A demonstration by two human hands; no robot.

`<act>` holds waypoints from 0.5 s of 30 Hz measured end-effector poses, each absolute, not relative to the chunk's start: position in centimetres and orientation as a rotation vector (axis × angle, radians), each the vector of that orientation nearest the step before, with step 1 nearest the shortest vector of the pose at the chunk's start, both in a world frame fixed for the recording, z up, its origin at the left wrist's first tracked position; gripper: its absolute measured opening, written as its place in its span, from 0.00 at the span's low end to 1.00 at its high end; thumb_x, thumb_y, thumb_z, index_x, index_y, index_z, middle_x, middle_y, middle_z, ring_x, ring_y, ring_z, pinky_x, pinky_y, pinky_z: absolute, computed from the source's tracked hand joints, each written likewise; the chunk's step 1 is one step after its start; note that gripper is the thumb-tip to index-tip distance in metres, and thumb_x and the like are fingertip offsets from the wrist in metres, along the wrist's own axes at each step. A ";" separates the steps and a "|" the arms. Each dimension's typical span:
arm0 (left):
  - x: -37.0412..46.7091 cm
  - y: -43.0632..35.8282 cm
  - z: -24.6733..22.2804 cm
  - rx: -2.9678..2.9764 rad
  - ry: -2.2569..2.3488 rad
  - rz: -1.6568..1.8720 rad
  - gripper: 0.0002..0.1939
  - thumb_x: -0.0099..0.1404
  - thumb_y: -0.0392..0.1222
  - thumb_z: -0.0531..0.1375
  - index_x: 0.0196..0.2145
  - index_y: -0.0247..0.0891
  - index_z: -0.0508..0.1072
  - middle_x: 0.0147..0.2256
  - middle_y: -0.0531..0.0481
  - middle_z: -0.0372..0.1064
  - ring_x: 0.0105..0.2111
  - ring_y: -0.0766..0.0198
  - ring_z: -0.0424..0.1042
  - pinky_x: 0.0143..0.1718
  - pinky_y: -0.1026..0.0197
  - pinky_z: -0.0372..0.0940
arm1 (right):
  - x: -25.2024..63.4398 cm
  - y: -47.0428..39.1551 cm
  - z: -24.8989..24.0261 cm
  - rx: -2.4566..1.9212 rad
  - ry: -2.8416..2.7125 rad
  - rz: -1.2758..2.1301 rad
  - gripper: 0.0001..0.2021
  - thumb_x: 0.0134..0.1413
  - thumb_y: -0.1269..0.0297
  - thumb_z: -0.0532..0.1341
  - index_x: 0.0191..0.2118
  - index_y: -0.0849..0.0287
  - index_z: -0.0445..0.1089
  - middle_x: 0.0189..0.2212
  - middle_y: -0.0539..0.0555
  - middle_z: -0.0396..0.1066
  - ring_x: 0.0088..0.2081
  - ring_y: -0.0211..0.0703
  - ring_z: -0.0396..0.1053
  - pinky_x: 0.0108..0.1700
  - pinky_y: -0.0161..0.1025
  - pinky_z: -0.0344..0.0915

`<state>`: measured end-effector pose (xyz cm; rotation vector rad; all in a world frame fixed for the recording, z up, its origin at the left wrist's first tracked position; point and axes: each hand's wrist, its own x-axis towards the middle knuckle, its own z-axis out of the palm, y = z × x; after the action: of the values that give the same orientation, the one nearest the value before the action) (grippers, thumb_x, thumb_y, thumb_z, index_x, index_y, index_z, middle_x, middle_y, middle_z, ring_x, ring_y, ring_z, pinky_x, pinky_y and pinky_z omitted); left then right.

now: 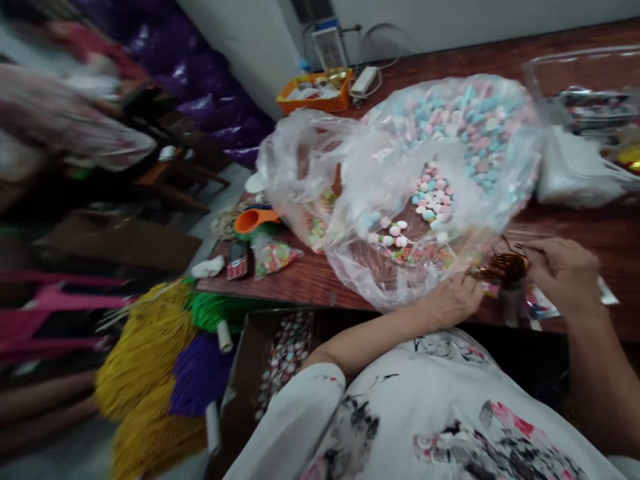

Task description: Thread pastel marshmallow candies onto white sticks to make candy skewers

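My left hand (456, 299) is closed at the front edge of a large clear plastic bag (360, 257). Its fingertips meet near the left end of a dark brown coil of thin cord or wire (511, 265), and what they grip is hidden. To the right, my right hand (564, 270) is pinched at the coil's other side, with a thin strand by the fingers. Pink, white and blue beads (434, 195) lie in the bag, some apparently strung in a row near its front. Under the coil are small colourful packets (545, 303), partly covered and blurred.
An orange scoop (255, 220), a small bag of candy-coloured pieces (274, 256) and an orange tray (315, 100) lie leftward on the table (330, 287). A clear plastic bin (575, 63) stands at right. Below are a bead-filled box (237, 387) and yellow cord bundles (145, 347). Another person sits at left.
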<state>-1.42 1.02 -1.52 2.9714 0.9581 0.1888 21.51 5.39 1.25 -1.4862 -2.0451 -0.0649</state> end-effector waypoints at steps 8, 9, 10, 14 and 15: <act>-0.5 0.9 -1.9 2.998 0.944 0.093 0.13 0.69 0.28 0.53 0.40 0.25 0.79 0.39 0.32 0.75 0.41 0.51 0.75 0.36 0.54 0.61 | 6.3 12.0 3.0 -1.073 -2.727 0.173 0.13 0.64 0.66 0.56 0.39 0.56 0.79 0.36 0.58 0.81 0.40 0.51 0.75 0.41 0.43 0.66; -0.6 1.1 -1.9 2.968 0.924 0.103 0.13 0.68 0.28 0.54 0.38 0.26 0.79 0.38 0.32 0.76 0.41 0.50 0.76 0.35 0.55 0.61 | 4.7 12.9 2.9 -1.133 -2.799 0.160 0.14 0.64 0.65 0.55 0.39 0.56 0.80 0.36 0.58 0.81 0.39 0.50 0.75 0.39 0.42 0.64; -0.8 1.3 -2.1 2.941 0.912 0.124 0.13 0.68 0.29 0.54 0.38 0.27 0.80 0.38 0.32 0.76 0.41 0.50 0.76 0.32 0.56 0.61 | 3.3 13.7 2.8 -1.192 -2.859 0.131 0.14 0.64 0.64 0.55 0.38 0.56 0.80 0.36 0.59 0.81 0.38 0.49 0.75 0.37 0.41 0.63; -1.5 1.7 -3.1 2.901 0.911 0.262 0.16 0.70 0.30 0.52 0.38 0.32 0.81 0.40 0.34 0.77 0.42 0.50 0.77 0.28 0.58 0.61 | 0.6 16.1 1.8 -1.128 -2.980 0.056 0.13 0.63 0.66 0.57 0.44 0.57 0.81 0.39 0.62 0.80 0.41 0.51 0.75 0.37 0.41 0.60; -1.6 1.7 -3.3 2.908 0.901 0.298 0.16 0.70 0.30 0.53 0.38 0.32 0.81 0.40 0.34 0.77 0.41 0.50 0.78 0.28 0.58 0.62 | 0.4 16.5 1.5 -0.994 -3.019 0.045 0.14 0.63 0.67 0.58 0.46 0.57 0.80 0.41 0.62 0.80 0.43 0.51 0.74 0.39 0.41 0.60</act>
<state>-1.60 1.69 -3.31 2.9081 0.9005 0.2983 0.40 16.47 1.52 -0.9943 -3.0188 0.0451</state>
